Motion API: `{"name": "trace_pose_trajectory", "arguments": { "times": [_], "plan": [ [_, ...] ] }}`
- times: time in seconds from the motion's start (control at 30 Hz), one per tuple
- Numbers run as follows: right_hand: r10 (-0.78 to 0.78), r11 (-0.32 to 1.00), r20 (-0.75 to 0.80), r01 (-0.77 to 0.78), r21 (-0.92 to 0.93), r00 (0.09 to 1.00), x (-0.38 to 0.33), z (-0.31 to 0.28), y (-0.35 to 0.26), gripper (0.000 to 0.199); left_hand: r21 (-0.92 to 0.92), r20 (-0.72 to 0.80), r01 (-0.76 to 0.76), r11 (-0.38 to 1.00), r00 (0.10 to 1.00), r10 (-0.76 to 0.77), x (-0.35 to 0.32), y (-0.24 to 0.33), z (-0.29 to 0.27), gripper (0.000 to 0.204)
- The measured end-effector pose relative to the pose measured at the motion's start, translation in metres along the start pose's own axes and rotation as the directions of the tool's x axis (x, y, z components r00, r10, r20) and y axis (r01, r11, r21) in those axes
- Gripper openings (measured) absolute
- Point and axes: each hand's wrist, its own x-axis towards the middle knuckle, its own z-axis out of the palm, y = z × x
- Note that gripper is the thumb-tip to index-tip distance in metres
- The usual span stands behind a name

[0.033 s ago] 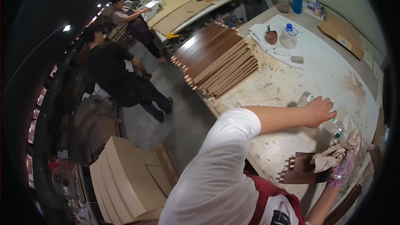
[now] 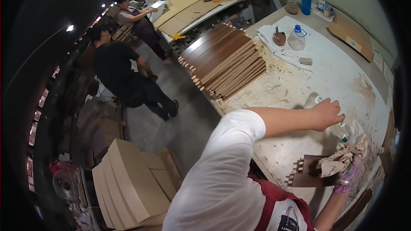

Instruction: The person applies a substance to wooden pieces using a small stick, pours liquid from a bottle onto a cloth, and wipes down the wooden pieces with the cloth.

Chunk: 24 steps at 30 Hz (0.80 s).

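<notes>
Clear plastic bottle gripped by left hand, crumpled rag clutched in right hand over notched brown wood piece

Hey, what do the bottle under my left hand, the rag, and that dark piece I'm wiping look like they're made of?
The bottle looks like clear plastic: see-through, glossy. The rag in the right hand looks like soft woven cloth: crumpled, beige, stained. The dark piece seems to be brown-stained wood, with finger-joint teeth cut along one edge. The left hand rests on the bottle.
</notes>
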Motion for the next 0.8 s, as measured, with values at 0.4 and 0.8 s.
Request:
{"name": "trace_pose_trajectory", "arguments": {
  "times": [0.4, 0.8],
  "plan": [
    [0.172, -0.356, 0.398, -0.32, 0.878, 0.901, -0.095, 0.007, -0.053, 0.035, 0.31, 0.105, -0.29, 0.905, 0.957, 0.27, -0.006, 0.078, -0.105, 0.05],
    [0.321, -0.529, 0.441, -0.228, 0.817, 0.838, -0.127, -0.015, -0.093, 0.037, 0.354, 0.265, -0.454, 0.818, 0.887, 0.378, 0.049, 0.123, -0.097, 0.052]
  ]
}}
